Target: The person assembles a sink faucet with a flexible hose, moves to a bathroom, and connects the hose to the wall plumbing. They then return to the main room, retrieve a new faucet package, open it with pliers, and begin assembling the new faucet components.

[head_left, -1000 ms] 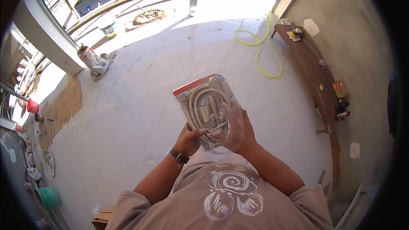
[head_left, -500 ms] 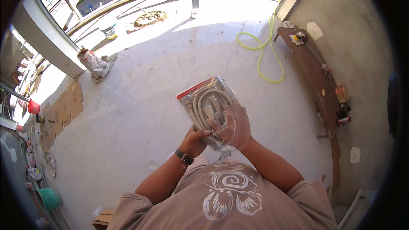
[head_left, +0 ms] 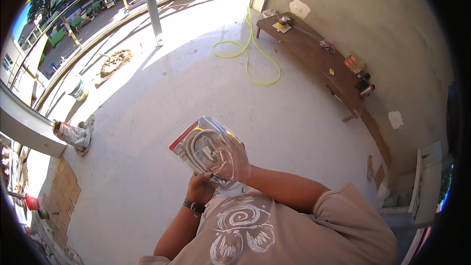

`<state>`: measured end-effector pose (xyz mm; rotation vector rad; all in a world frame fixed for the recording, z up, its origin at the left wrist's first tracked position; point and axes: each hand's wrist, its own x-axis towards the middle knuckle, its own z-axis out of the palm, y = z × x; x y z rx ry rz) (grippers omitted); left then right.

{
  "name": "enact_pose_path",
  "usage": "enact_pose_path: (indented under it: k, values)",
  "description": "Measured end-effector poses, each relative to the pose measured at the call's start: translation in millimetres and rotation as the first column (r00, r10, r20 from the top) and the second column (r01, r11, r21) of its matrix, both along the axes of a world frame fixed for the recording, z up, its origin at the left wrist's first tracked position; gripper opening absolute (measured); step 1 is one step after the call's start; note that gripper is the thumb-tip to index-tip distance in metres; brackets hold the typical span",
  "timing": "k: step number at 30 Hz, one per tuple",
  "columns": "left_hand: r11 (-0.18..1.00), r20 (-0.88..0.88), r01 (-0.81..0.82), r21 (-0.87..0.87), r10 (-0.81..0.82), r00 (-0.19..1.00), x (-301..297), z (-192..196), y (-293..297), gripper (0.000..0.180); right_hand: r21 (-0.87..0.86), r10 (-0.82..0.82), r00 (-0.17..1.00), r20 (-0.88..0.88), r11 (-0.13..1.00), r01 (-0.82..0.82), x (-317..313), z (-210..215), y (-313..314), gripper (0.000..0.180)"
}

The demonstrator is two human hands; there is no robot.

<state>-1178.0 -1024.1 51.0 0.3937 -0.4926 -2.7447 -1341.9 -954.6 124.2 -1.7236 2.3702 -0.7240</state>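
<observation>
A clear plastic blister pack (head_left: 189, 153) with a red and blue card holds a coiled, ribbed metal hose and shiny fittings. I hold it tilted in front of my waist. My left hand (head_left: 199, 187), with a dark band at its wrist, is closed on the pack's lower edge, thumb on the front. Across the right part of the pack's face lies my right hand (head_left: 235, 161), its fingers stretched out and slightly blurred over the plastic. The pack's underside and the left fingers behind it are hidden.
A low brown table (head_left: 306, 51) with small items stands along the right wall. A yellow-green hose (head_left: 267, 82) loops on the pale floor. At left are a crumpled sack (head_left: 76, 136), a white bucket (head_left: 77, 88) and flattened cardboard (head_left: 61, 194).
The view has swung to the right, so the room and the pack sit further left in the picture. The left hand still grips the pack; the right hand remains over its front.
</observation>
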Motion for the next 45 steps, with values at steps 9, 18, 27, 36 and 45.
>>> enact_pose_path:
  k: [9, 18, 27, 36, 45]
  values:
    - [0.983, -0.008, 0.166, 0.079, -0.166, 0.986, -95.4, -6.1, 6.6, 0.059, -0.086, -0.054, 0.943, 0.328, 0.993, 0.087, -89.2, -16.3, 23.0, 0.076]
    - [0.954, 0.024, 0.298, -0.031, -0.298, 0.954, -319.5, 10.7, 16.7, 0.057, -0.325, -0.163, 0.903, 0.397, 0.896, 0.304, -297.2, -1.2, 73.0, 0.063]
    - [0.93, 0.07, 0.366, -0.028, -0.363, 0.929, -539.3, 26.0, 90.0, 0.061, -0.242, -0.176, 0.882, 0.437, 0.921, 0.304, -521.5, -2.0, 157.6, 0.079]
    - [0.871, 0.072, 0.489, -0.044, -0.485, 0.871, -763.3, 13.0, 99.0, 0.061, -0.417, -0.04, 0.683, 0.729, 0.765, 0.49, -723.1, -31.4, 192.3, 0.046]
    - [0.732, 0.065, 0.679, -0.055, -0.676, 0.734, -1015.4, 32.4, 75.7, 0.067, 0.078, -0.154, 0.024, 0.988, 0.623, 0.778, -947.9, 19.4, 202.8, 0.039]
